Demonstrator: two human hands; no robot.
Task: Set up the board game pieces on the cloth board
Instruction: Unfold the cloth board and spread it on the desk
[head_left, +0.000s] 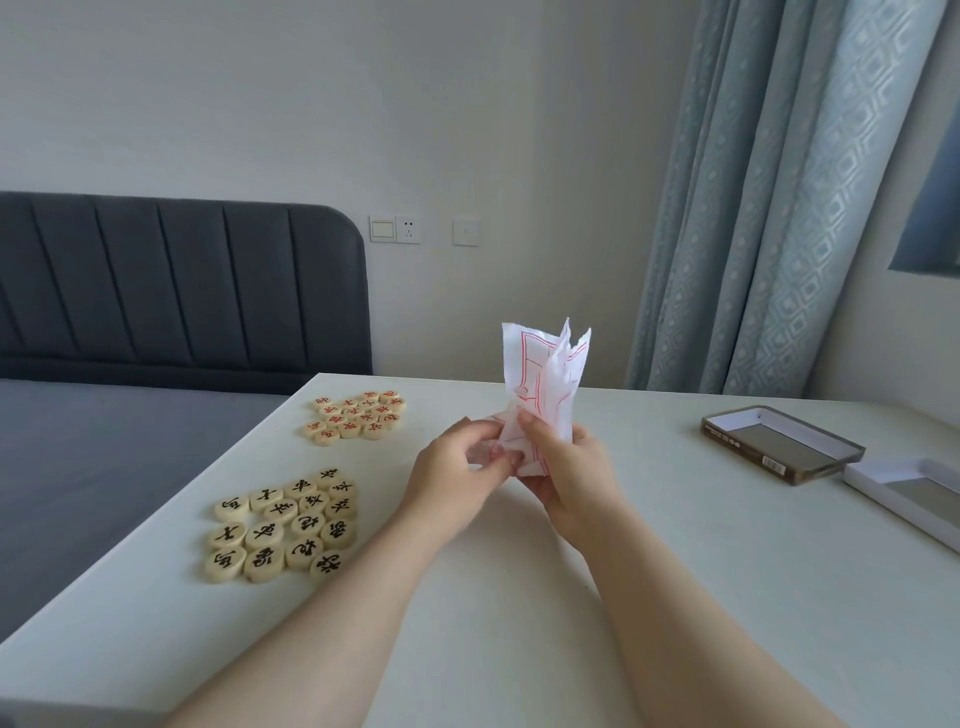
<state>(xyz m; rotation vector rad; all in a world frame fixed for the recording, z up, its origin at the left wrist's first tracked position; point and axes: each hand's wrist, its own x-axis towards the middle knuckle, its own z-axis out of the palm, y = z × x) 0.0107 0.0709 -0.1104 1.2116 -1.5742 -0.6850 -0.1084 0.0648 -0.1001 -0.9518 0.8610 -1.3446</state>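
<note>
1. The cloth board (545, 374) is held in the air above the middle of the surface (675, 571), nearer its far edge than its near edge. It is still folded and crumpled into an upright bundle. It is white with red lines printed on it, and its loose end points upward.
2. The left hand (457, 462) pinches the lower part of the cloth with curled fingertips.
3. The right hand (566, 467) grips the bundle from the other side. Its thumb lies across the front of the cloth and its fingers wrap behind. Both hands meet at the bottom of the bundle and both are closed on the cloth.
4. A cluster of round wooden pieces with black characters (283, 525) lies flat near the left edge of the surface, packed close together and face up.
5. A second cluster, pieces with red characters (358, 415), lies farther back along the same left edge, near the far left corner and well apart from the black group.
6. Neither cluster touches the cloth or the hands.
7. A shallow brown box half (779, 444) lies open side up towards the right edge of the surface.
8. Just beside it, a white box half (909, 493) is partly cut off by the picture's border.
9. A grey bed (104, 441) with a padded headboard (171, 280) stands beyond the left edge.
10. A pale blue curtain (779, 208) hangs behind the far right corner.
</note>
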